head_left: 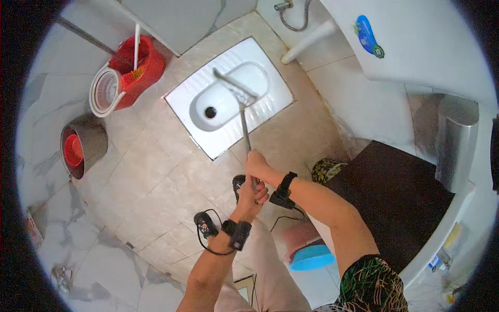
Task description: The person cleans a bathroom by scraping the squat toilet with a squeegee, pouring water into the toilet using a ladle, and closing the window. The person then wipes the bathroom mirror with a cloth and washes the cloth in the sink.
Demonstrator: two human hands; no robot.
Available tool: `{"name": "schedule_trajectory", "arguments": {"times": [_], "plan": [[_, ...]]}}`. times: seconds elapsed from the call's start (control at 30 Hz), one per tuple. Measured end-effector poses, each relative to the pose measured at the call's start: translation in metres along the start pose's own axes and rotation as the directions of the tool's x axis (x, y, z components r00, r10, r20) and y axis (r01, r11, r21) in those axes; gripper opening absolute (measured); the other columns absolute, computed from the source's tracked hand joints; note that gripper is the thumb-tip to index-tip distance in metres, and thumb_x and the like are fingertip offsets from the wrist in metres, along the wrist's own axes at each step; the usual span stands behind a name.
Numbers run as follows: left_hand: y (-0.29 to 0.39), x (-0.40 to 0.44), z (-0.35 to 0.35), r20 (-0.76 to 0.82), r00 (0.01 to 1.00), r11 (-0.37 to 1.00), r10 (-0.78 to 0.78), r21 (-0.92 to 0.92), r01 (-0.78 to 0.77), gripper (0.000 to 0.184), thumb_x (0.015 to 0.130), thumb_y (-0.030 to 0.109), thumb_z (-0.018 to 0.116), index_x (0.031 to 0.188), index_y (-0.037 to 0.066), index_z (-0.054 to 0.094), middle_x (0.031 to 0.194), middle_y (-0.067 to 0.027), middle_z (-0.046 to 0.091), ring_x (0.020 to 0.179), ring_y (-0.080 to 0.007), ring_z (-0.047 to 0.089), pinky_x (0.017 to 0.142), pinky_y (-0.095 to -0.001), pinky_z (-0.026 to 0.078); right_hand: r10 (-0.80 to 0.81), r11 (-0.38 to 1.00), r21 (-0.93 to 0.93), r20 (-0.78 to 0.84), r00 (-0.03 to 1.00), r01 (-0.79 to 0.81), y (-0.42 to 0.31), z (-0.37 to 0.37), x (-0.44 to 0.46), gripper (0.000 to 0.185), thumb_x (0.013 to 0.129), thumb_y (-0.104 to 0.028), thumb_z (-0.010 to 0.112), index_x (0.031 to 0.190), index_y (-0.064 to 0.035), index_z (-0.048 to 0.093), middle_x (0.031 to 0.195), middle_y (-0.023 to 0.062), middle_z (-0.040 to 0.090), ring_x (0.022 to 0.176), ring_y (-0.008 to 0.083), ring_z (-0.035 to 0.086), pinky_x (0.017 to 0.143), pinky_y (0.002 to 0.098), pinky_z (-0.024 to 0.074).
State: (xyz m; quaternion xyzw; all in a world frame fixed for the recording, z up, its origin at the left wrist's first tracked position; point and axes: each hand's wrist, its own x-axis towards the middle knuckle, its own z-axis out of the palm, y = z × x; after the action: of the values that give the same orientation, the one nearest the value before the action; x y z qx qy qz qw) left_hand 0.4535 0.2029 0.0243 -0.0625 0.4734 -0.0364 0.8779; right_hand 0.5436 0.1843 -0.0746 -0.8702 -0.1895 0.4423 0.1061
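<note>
A long-handled T-shaped floor wiper [245, 127] reaches away from me, its narrow grey crossbar lying over the basin of a white squat toilet [179, 104]. The bar's underside is hidden, so I cannot tell whether it touches the porcelain. My right hand [258, 165] is wrapped round the handle, farther along it. Closer to my body, my left hand [251, 197] grips the same handle near its end. Black straps with small boxes sit on both wrists.
A red mop bucket [149, 70] with a white wringer basket stands at upper left, beside a grey bin [96, 138]. At right are a dark brown panel [392, 182] and a white pipe [309, 41]. A blue basin [312, 258] lies near my legs.
</note>
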Motion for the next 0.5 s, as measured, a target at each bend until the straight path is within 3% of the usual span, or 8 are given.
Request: {"name": "schedule_trajectory", "arguments": {"times": [0.07,0.13,0.17,0.27,0.33,0.37,0.43,0.5], "plan": [[0.003,-0.006,0.001,0.074,0.995,0.997,0.07,-0.024,-0.068,0.035,0.09,0.042,0.034,0.079,0.01,0.042,0.056,0.0,0.038,0.04,-0.0096,0.031,0.037,-0.0232,0.027,-0.048,0.997,0.063,-0.012,0.999,0.048,-0.026,-0.016,-0.013,0.034,0.079,-0.03,0.049,0.081,0.0032,0.054,0.086,0.0247,0.056,0.082,0.0391,0.055,0.072,0.0446,0.0434],[0.022,0.006,0.011,0.11,0.994,0.982,0.029,0.185,-0.049,0.039,0.09,0.045,0.034,0.083,0.008,0.043,0.066,-0.0008,0.044,0.052,-0.0122,0.043,0.048,-0.0258,0.037,-0.017,0.988,0.155,-0.045,0.999,0.023,-0.032,-0.045,-0.002,0.036,0.08,-0.029,0.052,0.09,0.0052,0.051,0.086,0.0252,0.056,0.084,0.0418,0.054,0.073,0.0456,0.0431],[0.034,0.009,0.026,0.231,0.972,0.977,0.043,0.192,-0.089,0.043,0.089,0.045,0.035,0.097,0.003,0.042,0.081,-0.0076,0.047,0.069,-0.0169,0.047,0.062,-0.0291,0.041,0.012,0.984,0.179,-0.162,0.987,0.017,-0.027,-0.053,0.014,0.037,0.082,-0.032,0.051,0.091,0.0037,0.052,0.087,0.0236,0.056,0.085,0.0416,0.053,0.074,0.0447,0.043],[0.063,0.026,0.046,0.385,0.923,0.953,0.019,0.272,-0.134,0.061,0.088,0.043,0.039,0.127,-0.002,0.024,0.115,-0.0163,0.042,0.104,-0.0243,0.045,0.088,-0.036,0.038,-0.047,0.851,0.522,-0.04,0.998,0.061,0.008,-0.112,0.076,0.039,0.08,-0.036,0.054,0.088,0.0022,0.05,0.08,0.0169,0.056,0.073,0.0299,0.054,0.064,0.039,0.0437],[0.074,0.029,0.056,0.322,0.943,0.912,0.082,0.357,-0.201,0.061,0.088,0.043,0.04,0.128,-0.001,0.024,0.117,-0.0164,0.042,0.105,-0.0251,0.045,0.089,-0.0363,0.037,0.043,0.861,0.502,0.081,0.996,-0.078,0.03,-0.133,0.121,0.03,0.082,-0.028,0.051,0.085,0.0015,0.049,0.072,0.0123,0.056,0.063,0.0205,0.056,0.057,0.0339,0.0452],[0.077,0.029,0.055,0.294,0.949,0.888,0.111,0.4,-0.227,0.061,0.088,0.042,0.04,0.129,0.0,0.023,0.118,-0.0164,0.042,0.105,-0.0255,0.045,0.089,-0.0364,0.037,0.224,0.916,0.308,0.143,0.964,-0.258,0.023,-0.134,0.138,0.027,0.081,-0.023,0.051,0.085,0.0034,0.05,0.074,0.0144,0.058,0.064,0.0225,0.058,0.058,0.0349,0.0467],[0.078,0.032,0.043,0.258,0.949,0.871,0.18,0.407,-0.276,0.061,0.088,0.043,0.039,0.129,0.0,0.024,0.119,-0.0163,0.042,0.106,-0.0254,0.044,0.089,-0.0363,0.037,0.076,0.943,-0.331,0.198,0.977,-0.006,-0.012,-0.122,0.142,0.029,0.074,-0.018,0.058,0.092,0.0044,0.053,0.083,0.0187,0.059,0.072,0.0267,0.059,0.066,0.0385,0.0466],[0.079,0.035,0.031,0.217,0.949,0.874,0.23,0.383,-0.299,0.061,0.088,0.044,0.038,0.129,0.001,0.025,0.118,-0.0159,0.042,0.106,-0.0249,0.044,0.088,-0.0359,0.038,-0.1,0.831,-0.536,0.114,0.988,0.146,-0.039,-0.101,0.136,0.03,0.071,-0.012,0.059,0.094,0.006,0.054,0.086,0.022,0.059,0.077,0.0309,0.059,0.07,0.041,0.0465]]}}
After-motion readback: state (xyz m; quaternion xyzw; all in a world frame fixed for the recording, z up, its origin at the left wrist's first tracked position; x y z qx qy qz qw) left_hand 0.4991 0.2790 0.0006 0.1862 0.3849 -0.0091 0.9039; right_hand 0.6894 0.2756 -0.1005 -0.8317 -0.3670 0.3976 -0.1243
